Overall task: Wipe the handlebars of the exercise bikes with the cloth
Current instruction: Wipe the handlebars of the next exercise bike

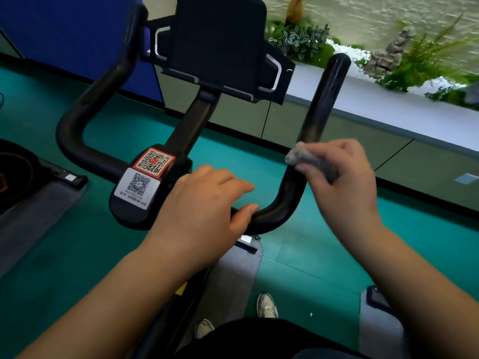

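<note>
Handlebars [320,120] of black tube are seen curving up on both sides of the bike's middle post, and the grey cloth [302,156] is pressed against the right-side bar just above its bend. The cloth is bunched and gripped in the curled fingers of the right hand [342,182], whose wrist is bent down from the forearm at lower right. The lower crossbar beside the code stickers [145,174] is held by the left hand [207,203], fingers laid over the top and thumb tucked beneath.
</note>
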The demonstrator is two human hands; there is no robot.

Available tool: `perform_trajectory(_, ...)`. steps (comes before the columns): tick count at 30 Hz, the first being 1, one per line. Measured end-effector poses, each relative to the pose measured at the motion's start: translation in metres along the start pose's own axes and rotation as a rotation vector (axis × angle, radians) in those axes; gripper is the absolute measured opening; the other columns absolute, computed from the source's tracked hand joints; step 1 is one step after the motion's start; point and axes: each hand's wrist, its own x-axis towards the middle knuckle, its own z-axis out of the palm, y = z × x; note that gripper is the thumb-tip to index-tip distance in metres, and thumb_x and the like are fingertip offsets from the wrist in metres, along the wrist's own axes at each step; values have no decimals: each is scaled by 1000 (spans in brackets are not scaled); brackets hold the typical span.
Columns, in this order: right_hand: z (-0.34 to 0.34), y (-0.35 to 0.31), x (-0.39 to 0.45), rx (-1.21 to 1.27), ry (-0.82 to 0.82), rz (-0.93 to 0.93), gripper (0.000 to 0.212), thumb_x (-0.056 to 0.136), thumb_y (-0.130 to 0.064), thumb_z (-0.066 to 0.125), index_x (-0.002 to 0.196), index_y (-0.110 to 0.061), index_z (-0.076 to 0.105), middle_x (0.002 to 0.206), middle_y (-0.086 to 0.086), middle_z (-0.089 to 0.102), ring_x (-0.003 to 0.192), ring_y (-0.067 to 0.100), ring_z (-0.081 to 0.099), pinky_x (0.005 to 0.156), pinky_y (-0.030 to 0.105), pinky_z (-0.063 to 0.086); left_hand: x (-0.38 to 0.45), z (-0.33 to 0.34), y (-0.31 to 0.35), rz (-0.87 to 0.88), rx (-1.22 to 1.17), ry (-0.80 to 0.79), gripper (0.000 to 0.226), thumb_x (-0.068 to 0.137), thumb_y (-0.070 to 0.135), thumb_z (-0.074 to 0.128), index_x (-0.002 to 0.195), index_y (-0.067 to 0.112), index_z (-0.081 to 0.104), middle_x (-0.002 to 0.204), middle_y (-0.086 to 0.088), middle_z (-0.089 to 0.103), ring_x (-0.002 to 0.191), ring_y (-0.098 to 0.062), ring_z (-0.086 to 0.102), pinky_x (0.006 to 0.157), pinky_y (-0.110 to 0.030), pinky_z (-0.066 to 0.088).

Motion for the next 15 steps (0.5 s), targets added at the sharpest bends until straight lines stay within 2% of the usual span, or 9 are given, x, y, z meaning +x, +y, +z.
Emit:
perform_trajectory(2,1,4,3,11,-14,20,26,82,-13,72,108,-16,71,94,4,51,87,7,49,80,2,33,1,2,2,4,-4,-10,43,83,50,44,105,24,71,89,9,67,84,-21,59,72,-38,50)
perform_trajectory(6,1,-5,-34,93,-72,-100,29,83,-16,65,111,-12,70,96,4,49,88,7,48,82,7,36,3,6,10,-4,-8,1,42,83,50,45,103,25,72,82,10,65,77,-20,58,67,-36,50)
perform_trajectory(9,2,7,-9,76,-77,-103,27,83,-12,68,109,-12,71,95,5,51,87,3,47,82,6,36,8,7,15,-13,-5,-10,44,83,52,44,105,25,71,81,10,65,77,-20,58,67,-37,51)
perform_trajectory(13,4,26,43,85,9,62,30,83,-11,71,111,-20,70,96,4,48,83,-8,45,79,2,34,19,4,29,-55,-49,-65,53,81,59,43,122,30,62,86,15,63,83,-15,57,74,-37,50)
perform_trajectory(15,2,25,29,109,-10,34,32,82,-10,71,113,-19,69,95,4,47,85,-9,44,76,3,34,24,4,37,-73,-74,-92,55,81,59,43,129,34,55,88,17,61,85,-12,54,77,-37,48)
